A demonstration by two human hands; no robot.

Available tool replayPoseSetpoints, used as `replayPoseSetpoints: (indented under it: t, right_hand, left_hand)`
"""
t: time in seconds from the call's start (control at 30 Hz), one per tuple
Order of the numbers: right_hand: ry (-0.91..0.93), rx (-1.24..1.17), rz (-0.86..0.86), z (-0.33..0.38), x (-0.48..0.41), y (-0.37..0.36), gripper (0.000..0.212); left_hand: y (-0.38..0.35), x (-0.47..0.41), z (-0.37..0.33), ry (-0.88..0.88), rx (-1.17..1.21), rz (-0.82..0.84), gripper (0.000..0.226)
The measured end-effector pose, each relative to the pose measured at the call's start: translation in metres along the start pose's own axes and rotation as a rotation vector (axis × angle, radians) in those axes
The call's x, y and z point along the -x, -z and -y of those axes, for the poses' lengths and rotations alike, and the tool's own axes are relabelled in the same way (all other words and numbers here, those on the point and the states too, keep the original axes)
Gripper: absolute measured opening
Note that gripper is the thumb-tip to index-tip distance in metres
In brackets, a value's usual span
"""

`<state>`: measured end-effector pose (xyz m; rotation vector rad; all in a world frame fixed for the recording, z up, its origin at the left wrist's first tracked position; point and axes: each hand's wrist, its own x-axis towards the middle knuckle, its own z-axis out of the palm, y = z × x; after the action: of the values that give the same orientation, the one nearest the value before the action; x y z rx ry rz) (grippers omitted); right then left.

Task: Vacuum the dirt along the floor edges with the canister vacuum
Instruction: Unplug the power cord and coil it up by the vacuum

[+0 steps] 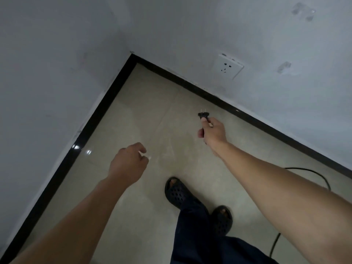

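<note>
Right hand (211, 131) pinched plug (202, 115) by black body, thumb on top, pins aimed up toward wall socket (227, 66). Plug hung below socket, slightly left of it, well apart, not yet in. Plug looked small and black, pale metal pins at tip. Likely light and rigid; best gripped on moulded body, clear of pins. Cord (312, 174) thin, black, probably limp; looped on floor below-right of socket. Left hand (127, 162) hovered empty, fingers loosely curled, far below-left of socket. Canister vacuum out of view.

Open air between plug (202, 115) and wall socket (227, 66); floor corner (144, 103) bare.
</note>
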<state>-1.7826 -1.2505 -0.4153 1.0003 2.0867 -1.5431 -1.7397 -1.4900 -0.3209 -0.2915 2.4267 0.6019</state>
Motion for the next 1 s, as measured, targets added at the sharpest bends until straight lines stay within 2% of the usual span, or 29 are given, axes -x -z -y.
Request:
replayPoseSetpoints:
  t: [0.1,0.23,0.43,0.5,0.6,0.77,0.9,1.0]
  right_hand:
    - [0.045,0.122,0.132,0.011,0.04,0.031,0.027]
    - [0.112,0.262,0.328,0.041,0.124,0.095,0.02]
    - [0.278,0.187,0.359,0.114,0.274,0.199,0.021]
    - [0.302,0.182,0.322,0.13,0.317,0.223,0.023]
    - [0.342,0.148,0.225,0.146,0.374,0.246,0.029]
    - [0.368,0.022,-0.023,0.152,0.457,0.263,0.043]
    - [0.365,0.035,-0.151,0.142,0.519,0.253,0.045]
    - [0.259,0.158,-0.25,0.118,0.555,0.256,0.041]
  left_hand:
    - [0.009,0.024,-0.014,0.014,-0.002,0.01,0.021]
    - [0.041,0.084,-0.054,-0.044,0.058,0.017,0.021]
    - [0.118,0.181,-0.15,-0.131,0.284,0.028,0.016]
    - [0.14,0.211,-0.185,-0.155,0.366,0.103,0.013]
    - [0.162,0.255,-0.231,-0.185,0.487,0.359,0.017]
    - [0.196,0.307,-0.265,-0.278,0.517,0.745,0.016]
    - [0.224,0.348,-0.272,-0.42,0.396,0.789,0.009]
    - [0.254,0.368,-0.272,-0.464,0.34,0.733,0.031]
